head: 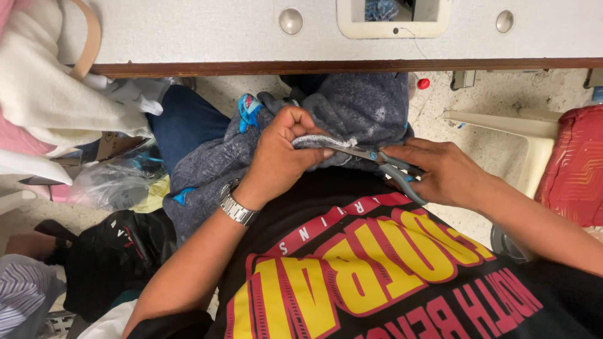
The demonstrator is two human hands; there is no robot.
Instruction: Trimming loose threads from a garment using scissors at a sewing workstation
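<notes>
Right hand grips scissors; left hand pinches grey fabric.

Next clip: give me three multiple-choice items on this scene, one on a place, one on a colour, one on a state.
1. Where does the grey garment lie?
A on the person's lap
B on the tabletop
C on the red cushion

2. What colour are the scissors' handles?
A red
B grey
C yellow

3. What is the left hand doing?
A resting open
B pinching a garment edge
C gripping the table

Answers:
1 A, it is draped over the legs below the table.
2 B, grey loops show at the right hand.
3 B, fingers closed on the edge at the blades.
</notes>
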